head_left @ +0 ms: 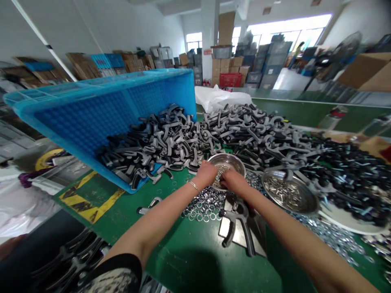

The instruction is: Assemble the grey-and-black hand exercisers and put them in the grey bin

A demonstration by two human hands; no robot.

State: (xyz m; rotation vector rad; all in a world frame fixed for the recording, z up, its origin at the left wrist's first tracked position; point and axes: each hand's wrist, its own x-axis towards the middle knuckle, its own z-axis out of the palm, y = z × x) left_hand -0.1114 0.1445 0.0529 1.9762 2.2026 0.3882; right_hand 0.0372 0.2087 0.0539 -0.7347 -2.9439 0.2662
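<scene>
Clamp handle [241,221] up close, left hand [206,173] and right hand [234,180] out past it at the steel bowl [236,161]
So from where I'm standing, the gray-and-black clamp handle lies on a metal plate [259,238] on the green desk [183,252], long axis running away, two grips at the near end and head pointing roughly toward the bowl. It's just inside the right forearm [284,226], so I'd call the right hand the nearer one. Loose rings [203,205] sit to its left, a bit farther out. In the bowl, the right hand's fingers are bent down into small metal parts [220,174]; the left hand is curled at the left side, fingertips hidden. Can't tell if either's pinching anything. Behind that, a heap of similar handles [232,126] stretches to the tipped blue crate [91,110].
</scene>
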